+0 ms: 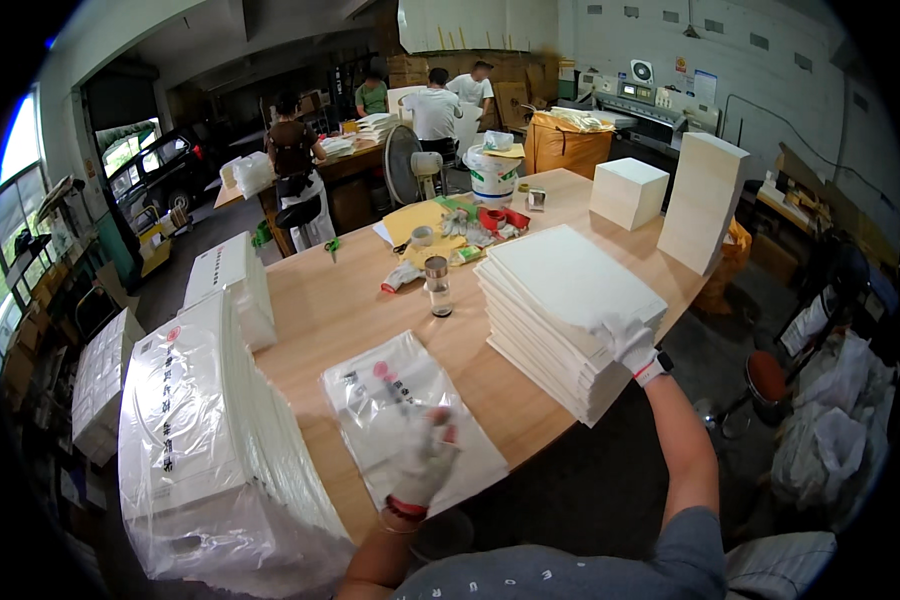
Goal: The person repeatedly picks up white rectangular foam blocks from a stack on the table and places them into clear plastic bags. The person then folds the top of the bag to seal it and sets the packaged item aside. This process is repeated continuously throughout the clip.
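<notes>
Plastic bag [395, 388]: Although creased and glossy, it lies flat, lower centre, dark and red print uppermost.
White stack [570, 285]: layered, edges uneven, right of centre.
Table [315, 310]: pale wood grain.
Wall [780, 130]: pale, upper right.
Left hand [425, 465]: gloved, over bag, blurred; finger closure cannot be told.
Right hand [625, 345]: gloved, arm extended, at stack's near corner; grip cannot be told.

Left grip [425, 458] blurred, partly hiding plastic bag [385, 408]; right grip [626, 345] blurred
</notes>
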Motion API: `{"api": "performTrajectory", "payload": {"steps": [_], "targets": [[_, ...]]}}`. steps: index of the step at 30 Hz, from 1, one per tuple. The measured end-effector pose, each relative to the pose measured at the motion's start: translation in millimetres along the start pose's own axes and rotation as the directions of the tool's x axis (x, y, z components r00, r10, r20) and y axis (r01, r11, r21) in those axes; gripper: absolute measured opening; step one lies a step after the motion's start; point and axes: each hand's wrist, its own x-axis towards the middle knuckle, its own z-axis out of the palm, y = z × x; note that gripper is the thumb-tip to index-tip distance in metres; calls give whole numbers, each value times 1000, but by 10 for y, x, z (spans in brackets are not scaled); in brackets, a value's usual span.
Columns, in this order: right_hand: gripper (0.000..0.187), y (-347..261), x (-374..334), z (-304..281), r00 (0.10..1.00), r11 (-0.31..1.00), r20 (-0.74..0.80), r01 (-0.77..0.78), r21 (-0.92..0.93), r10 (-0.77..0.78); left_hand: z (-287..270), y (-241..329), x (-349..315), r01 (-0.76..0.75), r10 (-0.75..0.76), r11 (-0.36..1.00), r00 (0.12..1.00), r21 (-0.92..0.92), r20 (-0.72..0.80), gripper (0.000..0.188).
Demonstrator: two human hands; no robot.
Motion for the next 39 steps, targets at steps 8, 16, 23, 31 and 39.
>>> {"api": "performTrajectory", "payload": {"steps": [8, 16, 23, 31, 39], "targets": [[25, -1720, -461, -501, 811, 790, 97, 525, 316, -577, 743, 166, -134, 732, -138, -431, 525, -528, 840, 47], [30, -565, -1544, 150, 828, 119, 452, -512, 851, 331, 141, 437, -362, 747, -315, 580, 573, -325, 756, 59], [39, -1945, -1496, 527, 822, 406, 150, -420, 812, 549, 560, 488, -859, 36, -93, 994, 799, 107, 595, 70], [31, -1625, -1731, 337, 914, 648, -35, -258, 716, 403, 486, -831, -428, 171, -162, 985, 959, -16, 232, 36], [21, -1752, -1736, 707, 912, 952, 408, -147, 270, 26, 235, -1562, 297, 646, -498, 420, 751, -637, 433, 28]]}}
